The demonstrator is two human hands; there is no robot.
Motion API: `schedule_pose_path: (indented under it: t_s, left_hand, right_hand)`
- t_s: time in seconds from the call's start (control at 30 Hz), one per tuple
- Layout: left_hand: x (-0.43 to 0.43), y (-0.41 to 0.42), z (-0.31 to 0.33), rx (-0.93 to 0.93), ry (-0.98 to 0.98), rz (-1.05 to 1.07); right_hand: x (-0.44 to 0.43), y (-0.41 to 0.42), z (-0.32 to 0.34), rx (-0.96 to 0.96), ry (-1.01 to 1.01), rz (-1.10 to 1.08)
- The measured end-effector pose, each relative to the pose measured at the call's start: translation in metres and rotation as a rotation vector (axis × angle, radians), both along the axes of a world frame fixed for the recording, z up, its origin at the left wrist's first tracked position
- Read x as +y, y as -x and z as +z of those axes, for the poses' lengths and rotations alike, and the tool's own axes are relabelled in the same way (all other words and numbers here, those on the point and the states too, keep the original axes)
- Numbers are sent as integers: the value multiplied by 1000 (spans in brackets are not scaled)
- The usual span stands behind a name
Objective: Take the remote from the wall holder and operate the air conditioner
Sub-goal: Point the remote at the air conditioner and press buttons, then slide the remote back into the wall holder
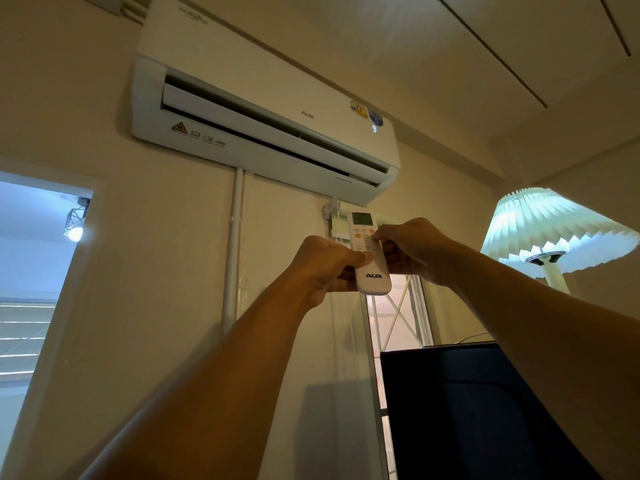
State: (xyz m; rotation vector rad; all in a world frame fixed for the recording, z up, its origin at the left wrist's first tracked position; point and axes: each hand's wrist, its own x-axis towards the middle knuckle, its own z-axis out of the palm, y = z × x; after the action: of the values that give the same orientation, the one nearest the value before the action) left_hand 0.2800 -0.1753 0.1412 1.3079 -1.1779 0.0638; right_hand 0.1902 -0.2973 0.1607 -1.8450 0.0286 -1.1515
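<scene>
Two bare forearms, raised. Left hand [323,268]: fingers clasp white AUX remote [369,252] upright. Right hand [412,249]: fingertip presses its buttons. Above: wall-mounted AUX air conditioner [263,109], louvre open.

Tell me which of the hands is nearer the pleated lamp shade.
Right. The right hand is on the remote beside the lamp shade, which glows to its right. The left hand grips the remote's other side, farther from the shade.
</scene>
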Motion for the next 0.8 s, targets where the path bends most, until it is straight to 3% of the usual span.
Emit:
schedule_pose_path:
  t_s: [0.4, 0.8]
  left_hand:
    - [7, -32, -26, -119, -28, 236]
    - [26, -93, -74, -350, -11, 494]
  right_hand:
    - [5, -27, -8, 72, 85, -19]
    - [41, -90, -25, 57, 115, -236]
